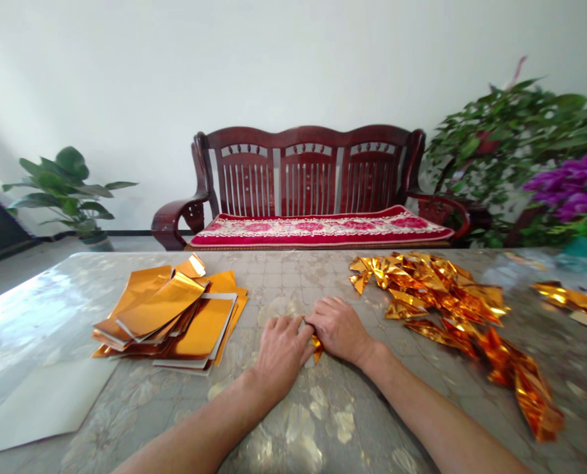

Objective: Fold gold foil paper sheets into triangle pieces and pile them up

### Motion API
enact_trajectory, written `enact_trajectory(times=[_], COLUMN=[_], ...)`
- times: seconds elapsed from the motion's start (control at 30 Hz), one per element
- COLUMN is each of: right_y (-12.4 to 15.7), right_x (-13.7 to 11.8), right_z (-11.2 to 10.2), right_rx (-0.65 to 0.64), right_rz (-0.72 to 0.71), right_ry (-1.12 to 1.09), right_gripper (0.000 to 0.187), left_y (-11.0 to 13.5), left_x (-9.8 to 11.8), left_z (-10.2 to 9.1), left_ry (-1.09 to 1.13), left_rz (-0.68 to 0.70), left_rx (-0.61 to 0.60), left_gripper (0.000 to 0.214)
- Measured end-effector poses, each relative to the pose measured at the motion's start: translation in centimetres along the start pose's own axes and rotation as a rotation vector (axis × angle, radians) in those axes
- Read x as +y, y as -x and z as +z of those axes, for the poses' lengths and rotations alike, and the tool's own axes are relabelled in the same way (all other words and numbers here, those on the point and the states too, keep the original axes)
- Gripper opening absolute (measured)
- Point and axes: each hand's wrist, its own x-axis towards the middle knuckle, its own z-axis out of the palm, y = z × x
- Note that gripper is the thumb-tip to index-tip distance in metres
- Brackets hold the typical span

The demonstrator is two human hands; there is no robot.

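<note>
Low over the middle of the table, my left hand (284,352) and my right hand (340,329) meet with fingers closed around a small piece of gold foil paper (317,349). Only a pointed, folded end of it shows between them; the rest is hidden by my fingers. Left of my hands lies an uneven stack of flat gold foil sheets (168,309) with pale backs. To the right is a heap of folded gold foil pieces (436,289), trailing toward the near right.
A patterned cover lies over the table (274,434). One pale sheet (47,401) rests at the near left. Clear plastic (518,268) and another gold piece (574,299) are at the far right. Beyond the table stand a wooden bench (308,174) and potted plants (74,191).
</note>
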Motion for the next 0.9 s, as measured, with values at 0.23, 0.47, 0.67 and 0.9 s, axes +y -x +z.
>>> enact_trajectory(times=[0.23,0.47,0.67,0.9], right_y=[-0.07,-0.07,-0.11,-0.17], right_x=[-0.08,-0.21,-0.38,-0.55], right_z=[-0.16,-0.07,0.12,0.07], right_rx=[-0.017,-0.023,-0.024,-0.040], right_rz=[-0.010,0.006,0.019,0.041], right_ry=[-0.010,0.003,0.023,0.027], right_gripper=[0.023,0.022,0.019,0.018], left_y=[0.10,0.07,0.01,0.05], left_x=[0.02,-0.09,-0.16,-0.15], left_z=[0.00,0.05,0.12,0.07], left_ry=[-0.001,0.003,-0.012,0.016], left_rz=[-0.003,0.003,0.000,-0.013], left_rx=[-0.011,-0.009,-0.019,-0.002], left_gripper=[0.017,0.019,0.020,0.022])
